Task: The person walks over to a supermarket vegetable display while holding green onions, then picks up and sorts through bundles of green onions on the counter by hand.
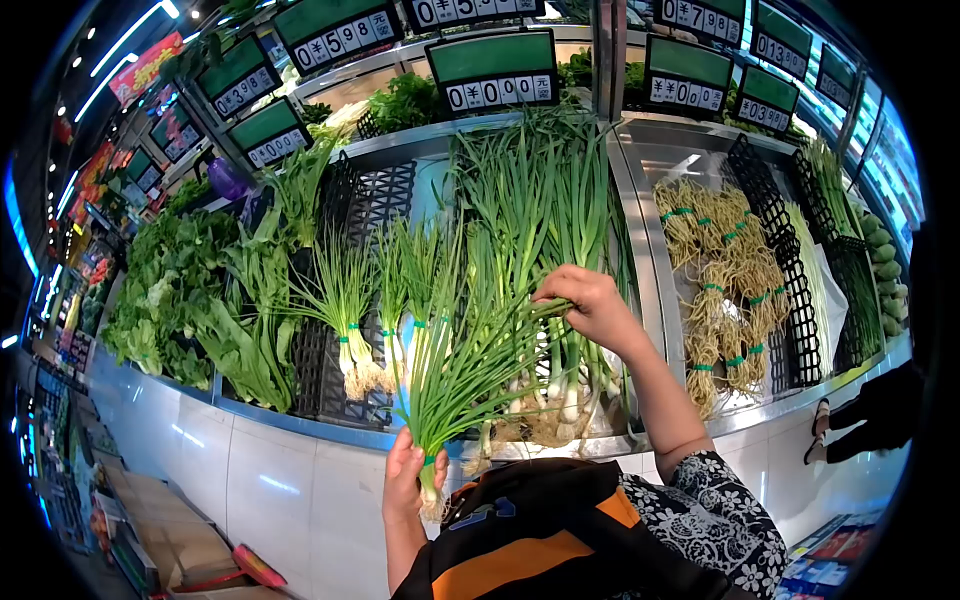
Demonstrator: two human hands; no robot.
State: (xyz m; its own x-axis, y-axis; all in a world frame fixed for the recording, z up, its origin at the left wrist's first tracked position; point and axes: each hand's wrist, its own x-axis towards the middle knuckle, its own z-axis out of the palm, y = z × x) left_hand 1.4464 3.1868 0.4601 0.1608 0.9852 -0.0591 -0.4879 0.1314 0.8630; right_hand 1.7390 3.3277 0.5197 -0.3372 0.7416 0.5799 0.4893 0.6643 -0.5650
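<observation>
Head camera view: we take the pile of long leeks [545, 190] as our reference for all positions. We find the held bunch of spring onions [455, 395] in front of the pile, on the wearer's side and toward its left, tilted, with the leaves fanning up and to the right across the pile's front. We note a green band [430, 460] around the bunch just above its white root end.

We record the left hand [403, 470] in front of the pile, wrapped around the bunch at the banded end. We record the right hand [597, 305] over the pile's right part, its fingers pinched narrow on the leaf tips of the same bunch. Whether the leaves touch the pile, we cannot tell.

Just left of the pile we see small banded bunches [357, 350], roots toward the wearer; farther left lie leafy greens [165, 290]. Right of the pile we log a steel divider [637, 200] and, past it, tied bundles of pale roots [730, 320]. Behind the pile stands a price sign [495, 80]. Well to its right we observe a bystander's dark-clothed leg [865, 410].
</observation>
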